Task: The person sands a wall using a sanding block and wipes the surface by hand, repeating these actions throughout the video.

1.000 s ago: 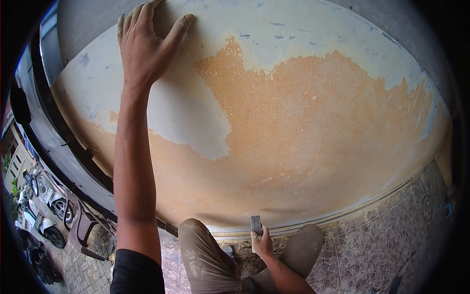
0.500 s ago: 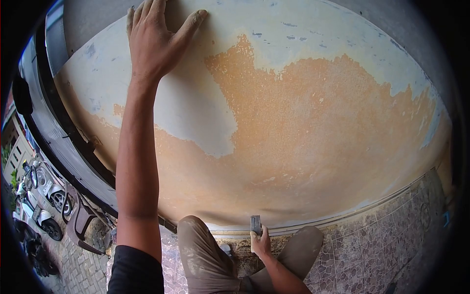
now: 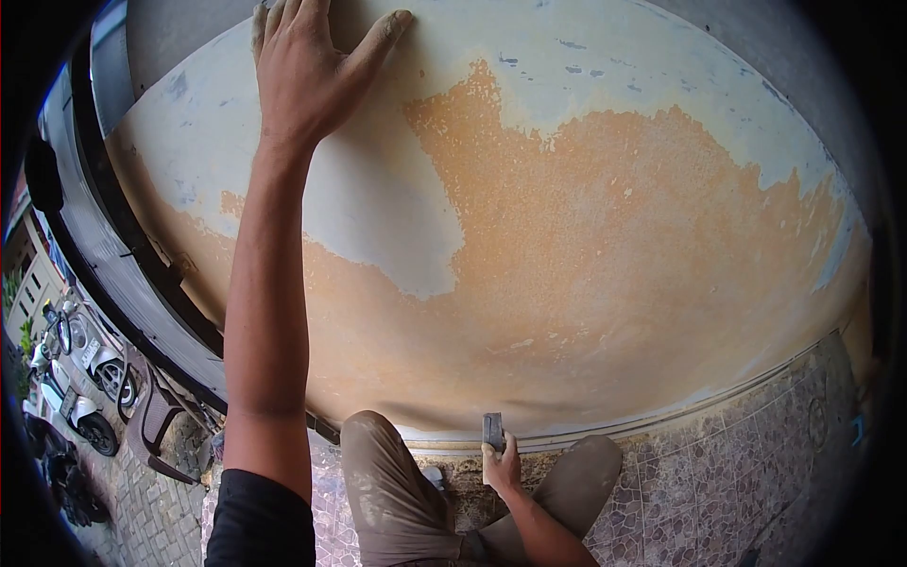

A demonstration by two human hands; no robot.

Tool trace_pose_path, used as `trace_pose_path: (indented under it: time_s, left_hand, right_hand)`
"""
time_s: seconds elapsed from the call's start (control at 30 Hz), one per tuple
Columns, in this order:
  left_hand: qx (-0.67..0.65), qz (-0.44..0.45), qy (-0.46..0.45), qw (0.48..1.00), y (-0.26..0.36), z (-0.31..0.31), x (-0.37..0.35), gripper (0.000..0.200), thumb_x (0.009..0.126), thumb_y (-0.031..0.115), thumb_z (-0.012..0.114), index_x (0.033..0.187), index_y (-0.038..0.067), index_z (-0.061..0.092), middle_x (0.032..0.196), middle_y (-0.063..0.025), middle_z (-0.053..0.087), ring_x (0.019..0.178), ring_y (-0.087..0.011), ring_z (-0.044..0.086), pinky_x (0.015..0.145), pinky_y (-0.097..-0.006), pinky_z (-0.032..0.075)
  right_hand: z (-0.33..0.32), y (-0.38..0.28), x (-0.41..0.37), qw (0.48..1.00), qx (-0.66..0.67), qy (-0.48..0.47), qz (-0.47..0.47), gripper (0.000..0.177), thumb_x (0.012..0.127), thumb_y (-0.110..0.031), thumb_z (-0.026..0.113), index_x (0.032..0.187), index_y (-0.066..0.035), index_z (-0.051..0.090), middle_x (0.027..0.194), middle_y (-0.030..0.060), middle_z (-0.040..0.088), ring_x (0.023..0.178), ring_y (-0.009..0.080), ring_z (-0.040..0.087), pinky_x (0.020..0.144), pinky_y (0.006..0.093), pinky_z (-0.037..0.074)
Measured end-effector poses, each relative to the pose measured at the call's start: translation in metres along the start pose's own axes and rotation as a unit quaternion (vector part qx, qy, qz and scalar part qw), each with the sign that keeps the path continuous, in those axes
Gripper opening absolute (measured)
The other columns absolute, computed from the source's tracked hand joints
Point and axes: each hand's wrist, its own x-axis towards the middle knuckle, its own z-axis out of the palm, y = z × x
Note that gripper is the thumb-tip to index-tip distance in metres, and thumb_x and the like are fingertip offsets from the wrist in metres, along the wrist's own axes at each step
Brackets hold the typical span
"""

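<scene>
A wall (image 3: 586,217) with pale paint above and a rough-edged orange area below fills most of the view. My left hand (image 3: 307,80) rests high on the pale part with its fingers and thumb spread and nothing in it; its fingertips reach the top edge of the frame. Low in the middle, my right hand (image 3: 503,466) is closed round a small grey block (image 3: 492,431), held upright near the foot of the wall. Pale dust marks the fingers of both hands.
My bent knees (image 3: 387,472) are below the wall on patterned floor tiles (image 3: 680,491). A dark-edged metal frame (image 3: 142,274) runs down the left. Beyond it stand a brown chair (image 3: 151,425) and parked motorbikes (image 3: 71,397) on paving.
The view has shifted slightly, so the wall and my left hand appear a little further right. Both hands keep their poses, and the block is still in my right hand.
</scene>
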Motion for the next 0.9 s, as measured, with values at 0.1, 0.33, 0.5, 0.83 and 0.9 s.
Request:
trace_pose_path:
  time_s: [0.1, 0.33, 0.5, 0.83, 0.9]
  left_hand:
    - [-0.011, -0.027, 0.001, 1.0, 0.009, -0.002, 0.0, 0.066, 0.09, 0.041, 0.071, 0.136, -0.003, 0.052, 0.133, -0.0214, 0.056, 0.133, -0.0349, 0.048, 0.124, -0.052, 0.019]
    - [-0.005, -0.028, -0.001, 1.0, 0.005, 0.0, -0.002, 0.068, 0.089, 0.041, 0.072, 0.137, -0.002, 0.051, 0.136, -0.0215, 0.055, 0.135, -0.0352, 0.047, 0.125, -0.0521, 0.019]
    - [-0.018, -0.016, 0.002, 1.0, -0.005, 0.005, -0.003, 0.069, 0.089, 0.043, 0.071, 0.138, -0.001, 0.051, 0.137, -0.0221, 0.054, 0.136, -0.0363, 0.046, 0.124, -0.0529, 0.019]
    - [-0.004, -0.026, -0.018, 1.0, -0.011, 0.011, -0.004, 0.072, 0.09, 0.044, 0.07, 0.141, -0.001, 0.049, 0.143, -0.0233, 0.051, 0.141, -0.0381, 0.04, 0.124, -0.0534, 0.018]
    - [0.036, 0.019, 0.051, 0.998, -0.013, 0.024, -0.013, 0.074, 0.092, 0.045, 0.067, 0.146, -0.001, 0.045, 0.152, -0.0241, 0.044, 0.148, -0.0388, 0.031, 0.125, -0.0534, 0.016]
  right_hand:
    - [0.0, 0.0, 0.0, 1.0, 0.01, -0.002, -0.005, 0.06, 0.093, -0.044, 0.067, 0.14, -0.013, 0.046, 0.117, 0.0209, 0.067, 0.101, 0.0431, 0.066, 0.084, 0.052, 0.051]
    - [-0.001, -0.005, -0.002, 1.0, 0.02, -0.006, -0.003, 0.059, 0.092, -0.043, 0.067, 0.139, -0.013, 0.047, 0.114, 0.0212, 0.067, 0.099, 0.0434, 0.066, 0.082, 0.0514, 0.051]
    - [-0.001, -0.002, -0.001, 1.0, 0.007, 0.006, -0.009, 0.059, 0.092, -0.042, 0.067, 0.139, -0.013, 0.046, 0.112, 0.0213, 0.069, 0.097, 0.0446, 0.067, 0.082, 0.0511, 0.052]
    - [-0.002, -0.007, -0.002, 1.0, 0.005, 0.004, -0.007, 0.058, 0.092, -0.04, 0.067, 0.139, -0.012, 0.047, 0.112, 0.0227, 0.068, 0.097, 0.0437, 0.068, 0.082, 0.0507, 0.052]
    - [-0.001, -0.005, -0.002, 0.999, 0.009, 0.014, -0.028, 0.058, 0.092, -0.039, 0.068, 0.139, -0.011, 0.048, 0.113, 0.0229, 0.068, 0.098, 0.0434, 0.067, 0.082, 0.0508, 0.052]
